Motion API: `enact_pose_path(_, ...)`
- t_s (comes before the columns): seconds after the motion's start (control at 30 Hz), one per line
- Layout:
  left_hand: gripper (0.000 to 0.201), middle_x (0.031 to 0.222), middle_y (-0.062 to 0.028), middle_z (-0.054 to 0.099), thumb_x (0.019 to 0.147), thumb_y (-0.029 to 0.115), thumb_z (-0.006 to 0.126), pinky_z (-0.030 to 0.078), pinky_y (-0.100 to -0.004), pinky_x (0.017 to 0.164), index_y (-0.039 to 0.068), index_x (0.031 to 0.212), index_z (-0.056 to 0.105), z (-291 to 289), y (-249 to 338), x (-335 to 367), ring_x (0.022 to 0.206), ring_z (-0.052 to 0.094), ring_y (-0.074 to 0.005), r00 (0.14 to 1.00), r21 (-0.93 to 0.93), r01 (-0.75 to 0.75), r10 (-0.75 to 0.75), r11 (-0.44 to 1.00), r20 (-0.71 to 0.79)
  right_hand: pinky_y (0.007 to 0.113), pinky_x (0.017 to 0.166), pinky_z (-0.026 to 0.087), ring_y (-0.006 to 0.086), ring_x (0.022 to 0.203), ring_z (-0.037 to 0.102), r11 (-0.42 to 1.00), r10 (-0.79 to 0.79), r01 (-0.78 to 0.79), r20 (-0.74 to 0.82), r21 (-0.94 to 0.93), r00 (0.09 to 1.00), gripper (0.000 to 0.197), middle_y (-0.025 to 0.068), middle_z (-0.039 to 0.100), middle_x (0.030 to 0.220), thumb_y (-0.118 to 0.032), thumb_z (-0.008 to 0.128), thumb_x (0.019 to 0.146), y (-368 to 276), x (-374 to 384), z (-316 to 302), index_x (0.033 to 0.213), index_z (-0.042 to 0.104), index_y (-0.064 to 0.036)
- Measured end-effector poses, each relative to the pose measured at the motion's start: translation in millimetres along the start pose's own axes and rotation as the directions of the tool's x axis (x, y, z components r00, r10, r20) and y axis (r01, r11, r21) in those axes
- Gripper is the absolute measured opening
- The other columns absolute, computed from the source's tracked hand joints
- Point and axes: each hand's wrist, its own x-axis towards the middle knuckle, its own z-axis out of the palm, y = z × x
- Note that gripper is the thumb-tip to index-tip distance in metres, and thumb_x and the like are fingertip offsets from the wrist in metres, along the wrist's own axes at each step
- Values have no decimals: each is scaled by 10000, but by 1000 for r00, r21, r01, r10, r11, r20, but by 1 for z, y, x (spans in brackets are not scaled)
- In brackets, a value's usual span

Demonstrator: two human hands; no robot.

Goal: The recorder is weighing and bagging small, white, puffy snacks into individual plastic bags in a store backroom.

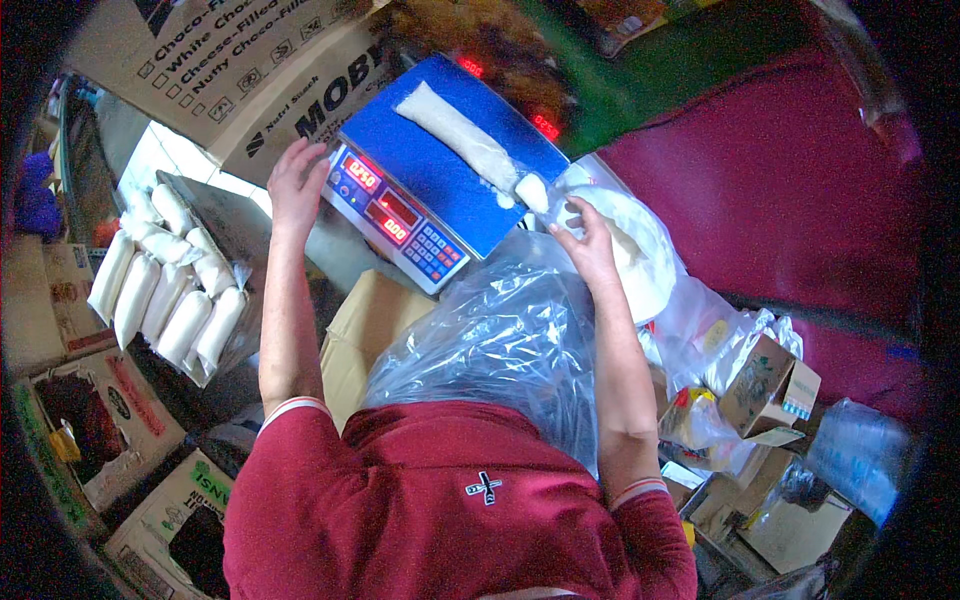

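Observation:
A digital scale with a blue platform [420,115] stands in front of me, tilted in the view, its red display lit. On it lies a long clear plastic bag filled with a white grainy substance [460,135]. White clumps [531,190] sit at the bag's near right end. My left hand [297,185] is beside the scale's left corner, fingers loosely bent and apart, holding nothing. My right hand [588,245] is by the scale's right corner, close to the bag's end, thumb and fingers apart. Beyond it stands an open sack of white substance [645,265].
Several filled bags [165,280] lie piled at left. A large printed cardboard box [230,80] stands behind the scale. Clear plastic sheeting [500,340] lies before my body. Small cartons [760,385] and plastic packs sit at right, and more cardboard boxes [165,520] at lower left.

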Motion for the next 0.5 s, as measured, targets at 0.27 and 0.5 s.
enact_pose_path(0.27,225,1048,-114,577,747,203,606,372,-382,881,108,950,626,44,60,-12,1010,515,-281,966,-94,-168,183,981,182,270,691,445,174,821,525,992,78,-66,-113,107,991,530,98,546,1040,-163,691,699,11,-14,-28,1167,470,-46)
enact_pose_path(0.5,339,858,-95,589,722,289,622,369,-391,749,99,995,558,103,167,-21,864,548,-256,849,-62,-466,466,883,250,304,761,449,208,909,544,959,280,-280,-229,35,932,569,127,541,1083,-160,696,692,111,-35,-80,1192,452,-40)
